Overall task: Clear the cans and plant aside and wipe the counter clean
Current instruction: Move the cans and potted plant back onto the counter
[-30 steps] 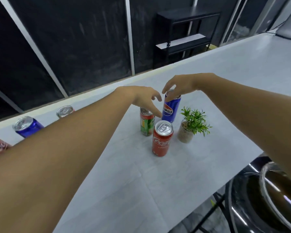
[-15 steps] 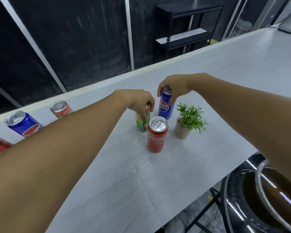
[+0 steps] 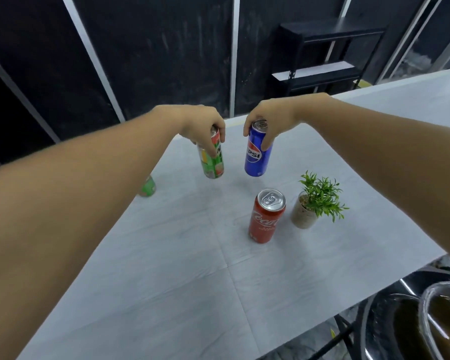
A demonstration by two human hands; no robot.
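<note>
My left hand [image 3: 202,124] grips the top of a green and red can [image 3: 211,159] and holds it lifted above the white counter [image 3: 182,268]. My right hand [image 3: 270,118] grips the top of a blue Pepsi can [image 3: 257,154], which is also lifted. A red Coca-Cola can [image 3: 266,216] stands upright on the counter below them. Right beside it stands a small green plant in a pale pot [image 3: 313,203]. Part of another green can [image 3: 148,187] shows under my left forearm.
The counter's near edge runs diagonally at the lower right. Below it sit a black round object and a shiny metal bowl [image 3: 442,320]. Behind the counter are dark wall panels and a black shelf unit [image 3: 320,53].
Both hands closed on the tops of the green and blue cans and lifted them off the counter. The view shifted, so the cans at the far left are out of sight.
</note>
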